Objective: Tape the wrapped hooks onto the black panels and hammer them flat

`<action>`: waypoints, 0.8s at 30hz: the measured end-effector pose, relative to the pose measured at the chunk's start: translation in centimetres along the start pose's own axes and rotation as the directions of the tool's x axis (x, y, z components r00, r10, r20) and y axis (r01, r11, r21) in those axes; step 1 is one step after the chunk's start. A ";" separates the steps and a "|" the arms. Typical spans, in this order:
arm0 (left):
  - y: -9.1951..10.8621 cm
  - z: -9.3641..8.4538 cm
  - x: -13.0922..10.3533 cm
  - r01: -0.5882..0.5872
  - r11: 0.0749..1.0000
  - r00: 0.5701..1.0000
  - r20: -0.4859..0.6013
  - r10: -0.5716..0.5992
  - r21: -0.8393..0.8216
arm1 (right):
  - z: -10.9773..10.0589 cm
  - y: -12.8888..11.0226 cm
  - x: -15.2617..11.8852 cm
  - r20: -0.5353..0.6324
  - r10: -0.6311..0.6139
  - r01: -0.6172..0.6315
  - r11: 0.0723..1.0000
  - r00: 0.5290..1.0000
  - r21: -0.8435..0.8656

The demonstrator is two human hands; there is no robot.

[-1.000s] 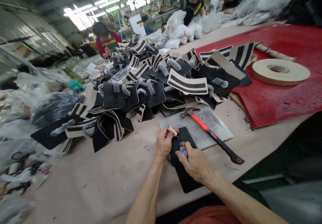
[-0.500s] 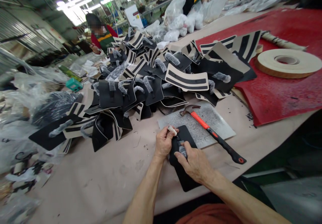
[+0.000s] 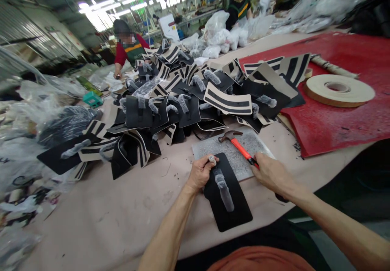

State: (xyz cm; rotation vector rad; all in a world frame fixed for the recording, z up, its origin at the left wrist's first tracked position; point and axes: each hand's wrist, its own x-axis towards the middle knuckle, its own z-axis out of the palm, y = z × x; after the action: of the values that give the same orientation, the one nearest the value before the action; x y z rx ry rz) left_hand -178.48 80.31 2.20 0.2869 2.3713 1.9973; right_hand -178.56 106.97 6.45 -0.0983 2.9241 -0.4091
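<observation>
My left hand (image 3: 201, 172) is closed around a small pale cylindrical tool (image 3: 211, 159) with a round grey end, held at the upper left edge of a black panel (image 3: 224, 222). A strap wrapped in clear plastic (image 3: 224, 193) runs along the panel, which lies on the table by the grey slab. My right hand (image 3: 271, 173) is wrapped around the dark handle of a claw hammer (image 3: 239, 146) with an orange-red shaft. The hammer's head rests over the grey slab (image 3: 258, 143). My palm hides most of the handle.
Behind the slab is a large pile of black and beige striped panels (image 3: 227, 99). A tape roll (image 3: 339, 90) lies on a red sheet (image 3: 341, 128) at right. Plastic bags (image 3: 219, 31) stand at the back. Two people (image 3: 131, 45) are beyond the table.
My right hand has left the panel's wrapped strap and moved right onto the hammer handle. The strap now shows in full. My left hand still holds the small tool, now more upright.
</observation>
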 end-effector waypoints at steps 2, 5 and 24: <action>0.0 -0.1 0.1 -0.012 1.000 1.000 0.025 0.012 -0.003 | -0.5 -0.8 0.4 0.241 0.092 -0.181 0.906 0.966 0.382; 0.1 -0.2 0.2 -0.007 1.000 1.000 0.025 0.008 -0.023 | -1.9 -2.8 0.2 0.576 0.006 -0.498 0.512 0.817 0.700; -1.0 0.0 0.1 -0.059 0.998 0.998 0.016 0.059 -0.014 | -8.8 -5.5 -4.3 -0.464 -0.220 0.340 0.921 0.858 0.192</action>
State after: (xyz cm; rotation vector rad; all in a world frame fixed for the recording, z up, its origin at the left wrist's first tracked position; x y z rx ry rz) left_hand -178.66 80.17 1.27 0.3757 2.3654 2.0270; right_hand -175.81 104.41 17.06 -0.4609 3.2556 -0.9910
